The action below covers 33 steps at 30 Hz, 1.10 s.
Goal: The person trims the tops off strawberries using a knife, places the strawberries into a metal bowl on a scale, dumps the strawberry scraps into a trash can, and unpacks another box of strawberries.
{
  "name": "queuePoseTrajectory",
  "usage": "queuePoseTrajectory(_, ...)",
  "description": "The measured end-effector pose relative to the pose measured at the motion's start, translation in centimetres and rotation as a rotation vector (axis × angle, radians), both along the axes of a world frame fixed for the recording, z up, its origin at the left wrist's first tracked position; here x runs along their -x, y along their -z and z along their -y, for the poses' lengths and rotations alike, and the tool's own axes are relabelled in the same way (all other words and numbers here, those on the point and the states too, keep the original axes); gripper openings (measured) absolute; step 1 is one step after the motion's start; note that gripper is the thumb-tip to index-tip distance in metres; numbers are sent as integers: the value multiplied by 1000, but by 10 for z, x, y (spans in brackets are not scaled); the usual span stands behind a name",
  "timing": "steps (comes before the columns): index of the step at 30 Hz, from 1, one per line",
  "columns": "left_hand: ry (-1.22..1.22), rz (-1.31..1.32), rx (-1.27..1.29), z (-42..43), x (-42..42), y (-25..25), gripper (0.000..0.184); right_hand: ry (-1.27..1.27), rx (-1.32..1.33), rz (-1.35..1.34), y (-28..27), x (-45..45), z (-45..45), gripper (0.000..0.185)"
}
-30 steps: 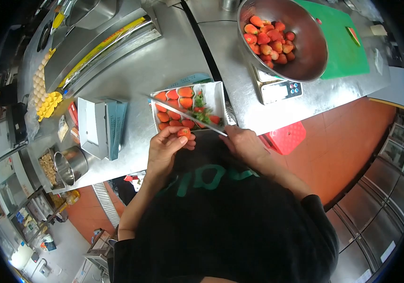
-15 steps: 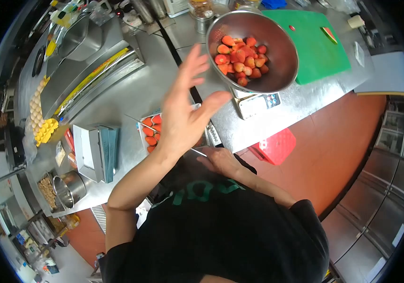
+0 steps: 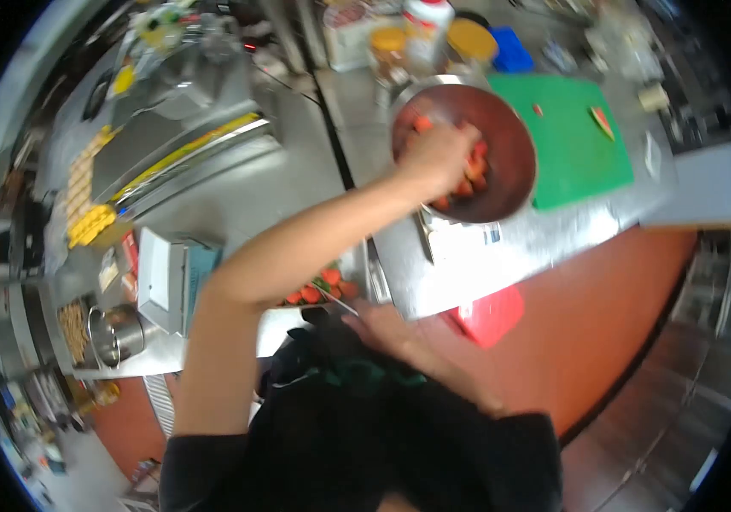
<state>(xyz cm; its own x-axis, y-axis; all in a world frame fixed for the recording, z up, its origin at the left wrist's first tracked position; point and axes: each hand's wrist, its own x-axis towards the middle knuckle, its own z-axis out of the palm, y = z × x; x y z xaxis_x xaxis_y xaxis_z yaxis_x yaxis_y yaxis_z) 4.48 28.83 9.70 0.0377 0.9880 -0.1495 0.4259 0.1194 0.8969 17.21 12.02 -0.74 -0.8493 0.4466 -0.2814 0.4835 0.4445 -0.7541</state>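
Observation:
My left hand [image 3: 442, 160] is inside the steel bowl [image 3: 515, 162], over the cut strawberries [image 3: 470, 181]. Its fingers point down and are blurred, so whether they grip a strawberry is unclear. Close to my body, my right hand [image 3: 380, 324] is closed round a knife [image 3: 337, 300], whose thin blade points left over a tray of whole strawberries [image 3: 331, 277]. My left forearm hides part of that tray.
A green cutting board [image 3: 583, 171] with a thin red-and-green slice lies right of the bowl. Jars [image 3: 388, 55] stand behind it. A grey box [image 3: 160, 282] sits at left, near a steel pot [image 3: 118, 333]. Below the counter edge is a red crate [image 3: 493, 317].
My left hand has moved from above the counter, spread open, forward and right into the bowl. The view has shifted. My right hand still holds the knife by the tray.

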Motion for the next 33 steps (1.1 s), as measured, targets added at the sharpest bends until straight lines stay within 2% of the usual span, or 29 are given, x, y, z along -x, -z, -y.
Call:
queuePoseTrajectory(1,-98,343,250,-8,-9,-1,34,12,17,82,-9,1,1,29)
queuePoseTrajectory(2,-132,434,245,-10,-6,-2,34,-11,19,137,-12,4,1,30)
queuePoseTrajectory(3,-128,447,201,-6,-4,-2,34,-13,-33,-50,7,-5,2,35)
queuePoseTrajectory(4,-124,444,162,-1,-1,1,34,-142,-57,-132,17,-14,1,35)
queuePoseTrajectory(6,-132,429,129,14,8,6,33,-15,-14,59,36,-24,-4,44)
queuePoseTrajectory(8,-177,411,115,31,22,8,33,27,52,-95,24,-22,-3,27)
queuePoseTrajectory(9,-209,407,110,40,29,8,33,-29,44,-119,33,-23,-4,27)
queuePoseTrajectory(11,-256,415,92,56,42,7,33,-21,154,-20,38,-25,-8,41)
queuePoseTrajectory(14,-301,435,74,69,60,7,33,-97,-21,80,20,-12,-12,35)
queuePoseTrajectory(19,-330,463,32,81,69,3,32,-166,-14,137,2,-4,-11,35)
queuePoseTrajectory(22,-291,484,20,63,59,7,33,-23,44,157,15,-5,-1,36)
queuePoseTrajectory(24,-233,534,53,31,41,22,33,-132,-81,-389,36,-2,-7,37)
queuePoseTrajectory(25,-224,572,76,14,32,25,33,-62,-241,-186,29,-5,0,39)
queuePoseTrajectory(26,-242,617,102,0,23,28,33,-73,54,134,-9,0,-6,37)
queuePoseTrajectory(28,-303,680,91,-17,11,28,33,-28,18,-23,7,-3,-5,34)
queuePoseTrajectory(30,-378,705,2,-15,3,17,33,38,26,20,16,-3,-4,31)
queuePoseTrajectory(31,-407,681,-86,-6,4,5,34,13,25,39,20,0,-3,29)
queuePoseTrajectory(32,-440,630,-200,11,9,-11,34,58,45,64,-2,4,-9,28)
queuePoseTrajectory(33,-471,538,-309,39,17,-30,36,-1,-13,57,8,7,-8,29)
